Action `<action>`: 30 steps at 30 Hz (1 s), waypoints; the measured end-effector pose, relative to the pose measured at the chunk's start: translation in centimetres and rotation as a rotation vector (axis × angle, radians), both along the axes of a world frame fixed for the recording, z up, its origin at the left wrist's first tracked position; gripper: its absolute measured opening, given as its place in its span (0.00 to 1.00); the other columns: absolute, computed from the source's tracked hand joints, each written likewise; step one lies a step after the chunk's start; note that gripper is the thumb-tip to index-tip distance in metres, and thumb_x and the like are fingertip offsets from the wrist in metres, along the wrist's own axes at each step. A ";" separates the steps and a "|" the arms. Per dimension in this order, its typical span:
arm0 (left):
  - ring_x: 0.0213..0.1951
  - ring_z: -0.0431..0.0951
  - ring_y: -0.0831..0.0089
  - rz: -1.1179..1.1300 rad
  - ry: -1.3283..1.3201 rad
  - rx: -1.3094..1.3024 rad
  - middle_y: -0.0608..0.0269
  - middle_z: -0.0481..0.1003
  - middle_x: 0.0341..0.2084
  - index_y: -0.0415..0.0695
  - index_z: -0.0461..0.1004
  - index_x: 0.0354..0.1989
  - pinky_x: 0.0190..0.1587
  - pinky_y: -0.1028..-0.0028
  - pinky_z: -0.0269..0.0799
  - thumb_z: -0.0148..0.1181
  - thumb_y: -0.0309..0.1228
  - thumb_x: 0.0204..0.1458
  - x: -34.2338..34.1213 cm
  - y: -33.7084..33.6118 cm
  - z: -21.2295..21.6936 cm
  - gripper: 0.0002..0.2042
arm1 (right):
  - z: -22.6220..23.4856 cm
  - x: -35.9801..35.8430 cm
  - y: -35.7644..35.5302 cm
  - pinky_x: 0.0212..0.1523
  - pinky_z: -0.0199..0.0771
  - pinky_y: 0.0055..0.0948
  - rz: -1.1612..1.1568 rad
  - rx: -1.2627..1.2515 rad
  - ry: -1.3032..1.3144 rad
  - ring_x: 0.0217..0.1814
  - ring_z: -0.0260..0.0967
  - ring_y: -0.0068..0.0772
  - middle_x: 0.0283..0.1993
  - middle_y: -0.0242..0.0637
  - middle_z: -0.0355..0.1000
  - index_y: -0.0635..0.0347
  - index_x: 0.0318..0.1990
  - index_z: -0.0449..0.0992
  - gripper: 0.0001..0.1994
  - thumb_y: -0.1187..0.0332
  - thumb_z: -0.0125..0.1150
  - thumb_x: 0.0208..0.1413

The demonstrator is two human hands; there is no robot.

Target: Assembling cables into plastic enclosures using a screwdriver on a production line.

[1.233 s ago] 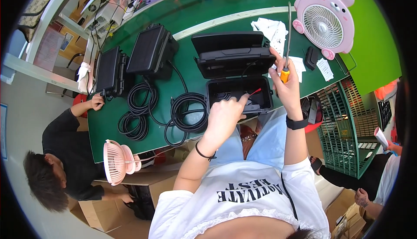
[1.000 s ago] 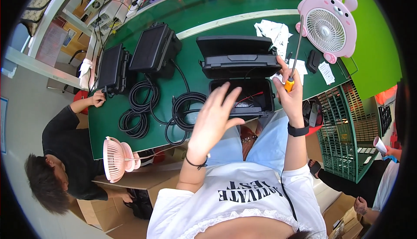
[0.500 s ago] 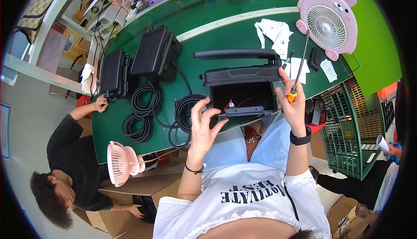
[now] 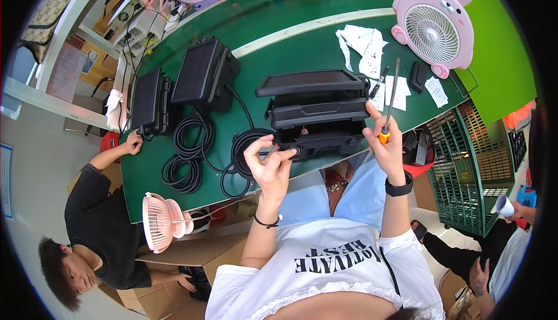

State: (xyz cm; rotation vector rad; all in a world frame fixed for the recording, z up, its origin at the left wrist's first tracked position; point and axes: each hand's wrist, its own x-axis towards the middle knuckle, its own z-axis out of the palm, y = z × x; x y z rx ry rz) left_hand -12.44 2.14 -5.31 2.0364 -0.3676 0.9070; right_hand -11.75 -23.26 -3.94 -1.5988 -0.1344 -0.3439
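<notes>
An open black plastic case (image 4: 317, 113) lies on the green table (image 4: 279, 41) in front of me, with a flat black panel resting on top of it. My left hand (image 4: 268, 169) is raised at the case's near left corner and pinches a small dark part (image 4: 272, 151) between thumb and fingers. My right hand (image 4: 386, 142) is at the case's right end, closed on a screwdriver (image 4: 390, 96) with an orange handle, its shaft pointing up and away from me.
Two more black cases (image 4: 203, 76) (image 4: 148, 99) with coiled black cables (image 4: 186, 151) lie to the left. A person in black (image 4: 99, 227) reaches to the table's left edge. A pink fan (image 4: 433, 23), white papers (image 4: 363, 41), a small pink fan (image 4: 163, 221) and a green wire rack (image 4: 471, 169) surround me.
My left hand lifted off the case, spread open, then came back near its left corner pinching a small dark part. The screwdriver stayed raised in my right hand.
</notes>
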 end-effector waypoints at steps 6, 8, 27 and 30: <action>0.48 0.72 0.63 0.051 0.051 -0.001 0.59 0.60 0.45 0.43 0.78 0.28 0.44 0.70 0.73 0.69 0.13 0.36 1.6 -0.8 1.5 0.12 | -0.4 0.2 -0.1 0.26 0.65 0.16 -0.015 -0.227 -0.044 0.36 0.70 0.16 0.63 0.44 0.69 0.57 0.29 0.57 0.24 0.73 0.76 0.42; 0.49 0.72 0.67 0.027 0.085 -0.067 0.59 0.59 0.47 0.40 0.78 0.31 0.41 0.78 0.78 0.70 0.14 0.39 2.6 -0.9 1.3 0.11 | -0.5 0.5 0.3 0.24 0.63 0.16 -0.042 -0.261 -0.050 0.31 0.64 0.15 0.63 0.42 0.69 0.57 0.29 0.57 0.24 0.73 0.76 0.42; 0.58 0.68 0.56 -0.132 0.279 -0.392 0.55 0.58 0.63 0.44 0.77 0.46 0.57 0.62 0.68 0.66 0.31 0.53 2.8 -1.1 2.2 0.13 | -0.6 1.3 1.0 0.44 0.68 0.18 -0.093 -0.260 0.000 0.57 0.68 0.21 0.65 0.51 0.66 0.56 0.29 0.55 0.23 0.77 0.73 0.45; 0.60 0.67 0.53 -0.107 0.265 -0.271 0.53 0.61 0.62 0.44 0.77 0.45 0.60 0.60 0.64 0.65 0.30 0.53 3.5 -0.8 2.7 0.11 | -0.9 1.4 1.0 0.44 0.67 0.18 -0.096 -0.257 -0.017 0.57 0.67 0.20 0.65 0.50 0.66 0.56 0.29 0.56 0.23 0.77 0.73 0.45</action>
